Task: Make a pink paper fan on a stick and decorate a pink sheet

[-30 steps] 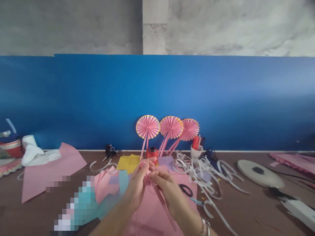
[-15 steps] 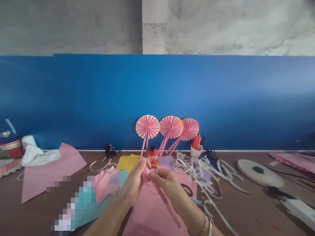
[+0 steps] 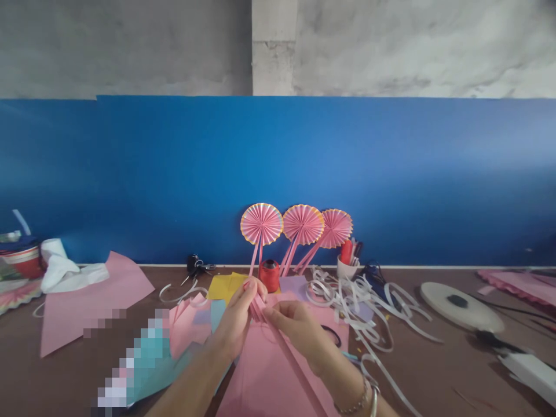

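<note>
My left hand (image 3: 236, 323) and my right hand (image 3: 296, 329) meet over the table's middle, both pinched on a long folded pink paper strip (image 3: 284, 347). The left fingers clamp its upper end; the right thumb and fingers hold it just below. The strip slants down to the right past my right wrist, which wears bracelets. Under my hands lies a pink paper sheet (image 3: 260, 376). Just beyond my fingers stands a red thread spool (image 3: 270, 274).
Three pink pleated paper fans on sticks (image 3: 299, 226) lean on the blue wall. A heap of white paper strips (image 3: 356, 301), a cup of pens (image 3: 347, 263), black scissors (image 3: 332, 335), yellow paper (image 3: 226, 285), a large pink sheet (image 3: 87, 301) and a white round disc (image 3: 460, 306) lie about.
My hands have shifted slightly left and down along the strip; the strip now reaches lower toward the bottom edge, and the spool behind my fingers shows fully.
</note>
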{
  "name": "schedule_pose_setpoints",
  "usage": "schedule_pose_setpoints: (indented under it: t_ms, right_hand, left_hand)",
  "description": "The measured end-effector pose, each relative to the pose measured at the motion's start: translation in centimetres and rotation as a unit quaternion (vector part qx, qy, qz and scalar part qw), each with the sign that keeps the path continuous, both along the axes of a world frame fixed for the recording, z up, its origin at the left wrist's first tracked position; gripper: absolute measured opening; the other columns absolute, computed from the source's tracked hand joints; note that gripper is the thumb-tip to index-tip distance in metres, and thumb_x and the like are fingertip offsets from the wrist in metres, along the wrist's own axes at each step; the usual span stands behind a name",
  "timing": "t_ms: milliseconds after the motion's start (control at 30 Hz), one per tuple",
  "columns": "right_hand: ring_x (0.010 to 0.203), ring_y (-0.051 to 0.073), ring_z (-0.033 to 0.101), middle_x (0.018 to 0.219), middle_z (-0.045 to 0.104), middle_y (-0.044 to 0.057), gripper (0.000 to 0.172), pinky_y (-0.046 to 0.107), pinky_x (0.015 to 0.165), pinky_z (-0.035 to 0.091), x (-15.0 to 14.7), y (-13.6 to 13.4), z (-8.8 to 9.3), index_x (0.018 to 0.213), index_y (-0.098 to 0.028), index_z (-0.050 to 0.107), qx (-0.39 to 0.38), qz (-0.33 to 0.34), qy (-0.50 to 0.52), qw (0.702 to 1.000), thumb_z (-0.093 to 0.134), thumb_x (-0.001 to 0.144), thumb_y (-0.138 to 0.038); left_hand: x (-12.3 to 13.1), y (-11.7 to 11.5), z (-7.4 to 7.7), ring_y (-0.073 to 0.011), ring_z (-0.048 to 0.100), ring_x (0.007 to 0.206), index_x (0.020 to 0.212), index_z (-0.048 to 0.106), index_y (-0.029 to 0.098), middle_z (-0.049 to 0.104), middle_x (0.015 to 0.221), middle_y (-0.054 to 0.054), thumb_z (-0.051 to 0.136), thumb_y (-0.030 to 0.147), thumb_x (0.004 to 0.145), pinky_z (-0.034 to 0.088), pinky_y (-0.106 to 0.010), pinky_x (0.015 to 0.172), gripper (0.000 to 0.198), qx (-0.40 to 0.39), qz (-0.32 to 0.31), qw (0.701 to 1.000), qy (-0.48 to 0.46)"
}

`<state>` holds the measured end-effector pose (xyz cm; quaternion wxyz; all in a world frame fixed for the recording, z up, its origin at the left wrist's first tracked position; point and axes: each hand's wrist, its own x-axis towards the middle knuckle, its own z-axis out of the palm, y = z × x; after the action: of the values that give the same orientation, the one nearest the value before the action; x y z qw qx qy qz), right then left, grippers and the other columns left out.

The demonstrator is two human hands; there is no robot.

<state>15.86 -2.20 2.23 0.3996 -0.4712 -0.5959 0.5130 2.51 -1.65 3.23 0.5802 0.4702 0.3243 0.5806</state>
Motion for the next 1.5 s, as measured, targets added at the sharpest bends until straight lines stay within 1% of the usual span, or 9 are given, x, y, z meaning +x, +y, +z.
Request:
schedule_pose_setpoints:
  t_ms: [133,300,433,900,1067,1300,1367,1433,1500]
  right_hand:
    - [0.051,0.008,0.026,0.051,0.032,-0.006,0.043,0.024,0.049,0.019,0.0,0.1,-0.3,0.053,-0.017,0.049,0.007,-0.011,-0.022,1.000,0.062,0.071,-0.054]
    - [0.052,0.009,0.029,0.052,0.035,-0.005,0.041,0.024,0.050,0.021,-0.1,0.2,-0.7,0.054,-0.016,0.052,0.011,-0.009,-0.014,1.000,0.063,0.071,-0.052]
    - [0.053,0.009,0.032,0.054,0.040,-0.004,0.039,0.024,0.051,0.024,-0.1,0.3,-1.1,0.056,-0.016,0.055,0.008,-0.008,0.001,1.000,0.065,0.069,-0.052]
    - [0.049,0.007,0.025,0.051,0.028,-0.006,0.038,0.023,0.046,0.017,-0.5,-0.1,-0.4,0.053,-0.019,0.039,0.012,0.005,-0.077,0.997,0.058,0.074,-0.044]
    - [0.046,0.007,0.025,0.047,0.027,-0.006,0.044,0.024,0.043,0.016,-0.8,-0.5,0.3,0.050,-0.019,0.039,-0.014,-0.008,-0.153,0.988,0.053,0.077,-0.051]
    - [0.055,0.010,0.040,0.055,0.043,-0.003,0.036,0.023,0.052,0.030,-0.9,-0.6,0.6,0.053,-0.018,0.044,0.084,-0.009,-0.138,0.987,0.051,0.080,-0.040]
    - [0.061,0.012,0.047,0.060,0.050,-0.002,0.025,0.024,0.057,0.035,-0.3,-0.2,0.1,0.059,-0.017,0.052,0.088,0.002,-0.149,0.985,0.056,0.076,-0.036]
    - [0.069,0.014,0.053,0.072,0.058,0.000,0.017,0.026,0.063,0.040,0.4,0.2,-0.3,0.076,-0.016,0.059,0.064,0.003,-0.137,0.988,0.064,0.068,-0.030]
    - [0.082,0.017,0.057,0.091,0.061,0.004,0.035,0.028,0.072,0.044,1.0,0.4,-0.2,0.096,-0.017,0.059,0.023,0.015,-0.070,0.997,0.067,0.064,-0.028]
  left_hand:
    - [0.0,0.0,0.0,-0.0149,0.042,0.067,0.069,0.051,0.020,0.048,0.074,0.000,0.053,0.045,0.082,0.033,-0.024,0.059,0.028,-0.001,-0.009,1.000,-0.013]
    - [0.1,-0.1,-0.2,-0.0124,0.035,0.059,0.066,0.049,0.020,0.044,0.068,0.001,0.052,0.044,0.083,0.030,-0.023,0.055,0.030,0.001,-0.015,1.000,-0.021]
    - [0.3,-0.1,-0.3,-0.0132,0.039,0.064,0.064,0.047,0.019,0.041,0.068,0.001,0.050,0.043,0.085,0.032,-0.023,0.059,0.031,0.001,-0.029,0.998,-0.057]
    - [1.2,-0.4,-0.3,-0.0105,0.035,0.058,0.064,0.042,0.018,0.037,0.063,0.003,0.052,0.039,0.086,0.032,-0.022,0.058,0.033,-0.027,-0.064,0.982,-0.178]
    - [1.2,-0.5,-0.2,-0.0102,0.033,0.058,0.065,0.042,0.018,0.034,0.063,0.004,0.052,0.039,0.087,0.031,-0.021,0.055,0.032,-0.034,-0.050,0.978,-0.200]
    - [1.0,-0.3,0.0,-0.0081,0.038,0.053,0.069,0.046,0.018,0.035,0.060,0.005,0.055,0.035,0.086,0.036,-0.020,0.054,0.026,-0.101,-0.093,0.943,-0.302]
    - [0.7,0.1,-0.1,-0.0093,0.047,0.059,0.071,0.050,0.018,0.043,0.062,0.004,0.055,0.034,0.086,0.042,-0.022,0.061,0.022,-0.108,-0.084,0.941,-0.309]
    - [0.4,0.4,-0.2,-0.0136,0.057,0.076,0.077,0.057,0.018,0.057,0.074,-0.001,0.054,0.036,0.087,0.046,-0.027,0.074,0.020,-0.108,-0.036,0.952,-0.286]
    - [0.0,0.7,-0.3,-0.0191,0.058,0.098,0.086,0.063,0.018,0.065,0.093,-0.006,0.054,0.039,0.087,0.044,-0.031,0.087,0.023,-0.104,0.013,0.966,-0.236]
